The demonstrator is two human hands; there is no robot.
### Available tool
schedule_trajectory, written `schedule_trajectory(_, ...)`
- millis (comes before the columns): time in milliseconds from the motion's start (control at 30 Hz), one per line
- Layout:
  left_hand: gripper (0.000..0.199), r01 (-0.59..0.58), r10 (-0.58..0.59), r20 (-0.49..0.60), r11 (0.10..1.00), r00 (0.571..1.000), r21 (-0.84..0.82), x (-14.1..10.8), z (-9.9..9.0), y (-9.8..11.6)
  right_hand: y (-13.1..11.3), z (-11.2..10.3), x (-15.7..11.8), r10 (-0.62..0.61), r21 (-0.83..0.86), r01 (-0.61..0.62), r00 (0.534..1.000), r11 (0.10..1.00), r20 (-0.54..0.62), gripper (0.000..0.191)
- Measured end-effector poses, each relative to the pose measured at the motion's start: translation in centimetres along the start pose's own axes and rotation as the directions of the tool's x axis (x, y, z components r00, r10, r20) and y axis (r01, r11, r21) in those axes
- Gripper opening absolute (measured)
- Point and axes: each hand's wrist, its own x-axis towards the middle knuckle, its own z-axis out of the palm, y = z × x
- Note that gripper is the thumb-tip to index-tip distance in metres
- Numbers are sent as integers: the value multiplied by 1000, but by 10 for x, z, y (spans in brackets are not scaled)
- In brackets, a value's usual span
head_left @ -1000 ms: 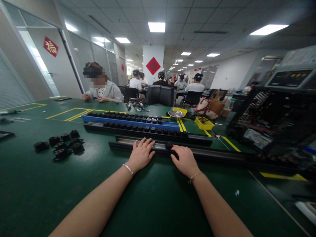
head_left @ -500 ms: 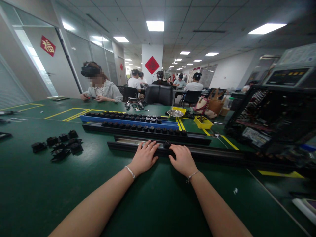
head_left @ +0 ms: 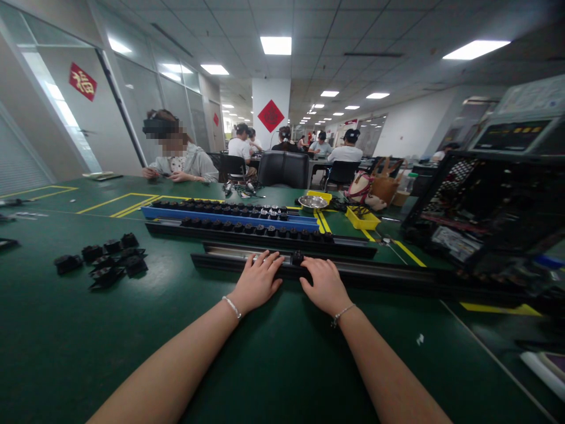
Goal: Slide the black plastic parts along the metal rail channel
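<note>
The black part point(head_left: 297, 257) sits in the front rail point(head_left: 379, 272), between our hands: the half-curled right hand point(head_left: 325, 284) is nearer, the loosely spread left hand point(head_left: 257, 282) reaches over this rail; any grip we cannot tell.

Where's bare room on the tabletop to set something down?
Widest: tabletop this side of the loose black parts, left of the left forearm. Second: between that and the right forearm. Crowded: front black rail with left hand and right hand, blue rail beyond, open black case at right.
</note>
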Motion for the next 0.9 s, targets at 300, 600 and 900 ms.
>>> schedule_trajectory(300, 51, -3, 3, -13, 1000, 1000, -3, 0, 1, 0, -3, 5, -1, -12, -5, 11, 1000, 1000, -18, 32)
schedule_trajectory(600, 56, 12, -12, 3, 1000, 1000, -8, 1, -1, 2, -6, 8, -3, -30, -40, 30, 1000, 999, -4, 38)
schedule_trajectory(900, 63, 18, -20, 47, 999, 999, 39, 2, -4, 8, -11, 10, -3, -45, -32, 46, 999, 998, 31, 47)
